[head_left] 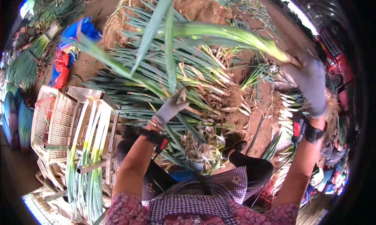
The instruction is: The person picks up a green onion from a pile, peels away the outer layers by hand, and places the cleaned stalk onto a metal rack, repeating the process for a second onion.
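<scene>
My right hand (310, 82), in a pale glove, is raised at the right and closed around the root end of a large green onion (235, 35). The stalk stretches left from it, its leaves blurred and bending down over the heap. My left hand (170, 108), also gloved, is lower and nearer the middle. Its fingers close on green onion leaves (170, 56) that rise and fan out above it. Beneath both hands lies a big heap of green onions (196, 78), leaf tips to the left and roots to the right.
Trimmed green onions (92, 146) lie across a metal frame (109, 154) at my left, beside a cream plastic basket (53, 125). Peeled leaves (203, 146) litter the ground by my feet. More white-stemmed onions (288, 115) lie right. Another person (25, 37) works far left.
</scene>
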Demonstrator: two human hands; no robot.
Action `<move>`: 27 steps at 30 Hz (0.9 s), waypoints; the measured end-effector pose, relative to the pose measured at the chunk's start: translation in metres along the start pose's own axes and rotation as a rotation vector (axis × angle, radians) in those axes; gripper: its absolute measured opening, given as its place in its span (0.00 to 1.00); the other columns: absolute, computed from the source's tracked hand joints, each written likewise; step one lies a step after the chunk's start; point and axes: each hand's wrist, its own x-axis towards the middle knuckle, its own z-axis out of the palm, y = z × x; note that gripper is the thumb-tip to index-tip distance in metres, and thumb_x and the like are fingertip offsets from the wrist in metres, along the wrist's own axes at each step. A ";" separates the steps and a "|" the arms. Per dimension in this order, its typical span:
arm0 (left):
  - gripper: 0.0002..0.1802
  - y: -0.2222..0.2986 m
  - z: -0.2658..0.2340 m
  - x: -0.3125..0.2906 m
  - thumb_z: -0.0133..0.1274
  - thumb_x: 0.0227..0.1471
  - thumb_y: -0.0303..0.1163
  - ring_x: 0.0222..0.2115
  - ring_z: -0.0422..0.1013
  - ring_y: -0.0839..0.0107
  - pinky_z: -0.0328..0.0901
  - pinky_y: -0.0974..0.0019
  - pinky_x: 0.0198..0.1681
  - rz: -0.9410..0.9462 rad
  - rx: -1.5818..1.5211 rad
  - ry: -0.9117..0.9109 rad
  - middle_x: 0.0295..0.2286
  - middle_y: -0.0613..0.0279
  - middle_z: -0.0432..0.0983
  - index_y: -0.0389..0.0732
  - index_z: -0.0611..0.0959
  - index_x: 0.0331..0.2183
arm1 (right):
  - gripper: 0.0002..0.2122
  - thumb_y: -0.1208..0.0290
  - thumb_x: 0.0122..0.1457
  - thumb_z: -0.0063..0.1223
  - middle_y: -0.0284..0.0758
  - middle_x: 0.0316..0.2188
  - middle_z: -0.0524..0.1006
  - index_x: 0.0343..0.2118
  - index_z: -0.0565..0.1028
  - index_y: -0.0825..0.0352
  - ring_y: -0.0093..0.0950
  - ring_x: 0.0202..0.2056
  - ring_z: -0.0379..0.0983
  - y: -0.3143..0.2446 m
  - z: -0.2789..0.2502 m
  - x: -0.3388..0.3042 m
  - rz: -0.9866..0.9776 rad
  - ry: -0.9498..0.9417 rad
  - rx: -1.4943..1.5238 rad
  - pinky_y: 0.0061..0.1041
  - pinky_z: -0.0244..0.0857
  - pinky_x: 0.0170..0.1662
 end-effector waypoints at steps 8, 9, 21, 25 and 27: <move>0.31 -0.003 -0.013 -0.014 0.53 0.53 0.45 0.46 0.69 0.60 0.64 0.60 0.48 -0.053 -0.390 0.072 0.44 0.50 0.72 0.34 0.69 0.52 | 0.19 0.65 0.48 0.63 0.32 0.27 0.80 0.44 0.77 0.61 0.19 0.25 0.74 -0.057 0.122 -0.073 0.242 -0.103 0.670 0.18 0.68 0.29; 0.31 0.027 -0.003 -0.018 0.50 0.55 0.46 0.46 0.69 0.60 0.64 0.59 0.49 0.070 -0.716 0.041 0.45 0.52 0.71 0.36 0.68 0.53 | 0.19 0.65 0.49 0.63 0.32 0.28 0.80 0.45 0.76 0.61 0.19 0.25 0.74 -0.063 0.154 -0.095 0.241 -0.115 0.841 0.18 0.69 0.29; 0.21 0.033 -0.046 -0.061 0.46 0.59 0.38 0.43 0.69 0.63 0.63 0.59 0.50 -0.032 -1.142 0.293 0.40 0.55 0.73 0.33 0.71 0.48 | 0.12 0.70 0.52 0.59 0.41 0.32 0.79 0.39 0.77 0.69 0.28 0.29 0.76 -0.200 0.294 -0.143 0.330 -0.314 1.147 0.24 0.69 0.33; 0.14 -0.009 -0.053 -0.069 0.50 0.57 0.31 0.30 0.72 0.74 0.68 0.67 0.34 -0.031 -0.374 0.536 0.30 0.61 0.76 0.30 0.78 0.41 | 0.12 0.73 0.58 0.51 0.32 0.36 0.77 0.43 0.75 0.74 0.18 0.35 0.71 -0.199 0.352 -0.185 0.300 -0.271 1.529 0.18 0.65 0.39; 0.13 0.012 -0.035 -0.081 0.52 0.55 0.29 0.27 0.71 0.77 0.67 0.69 0.31 0.004 -0.360 0.591 0.28 0.63 0.76 0.30 0.79 0.39 | 0.12 0.73 0.58 0.49 0.32 0.36 0.77 0.43 0.75 0.73 0.18 0.36 0.72 -0.194 0.353 -0.196 0.591 -0.465 1.745 0.17 0.65 0.39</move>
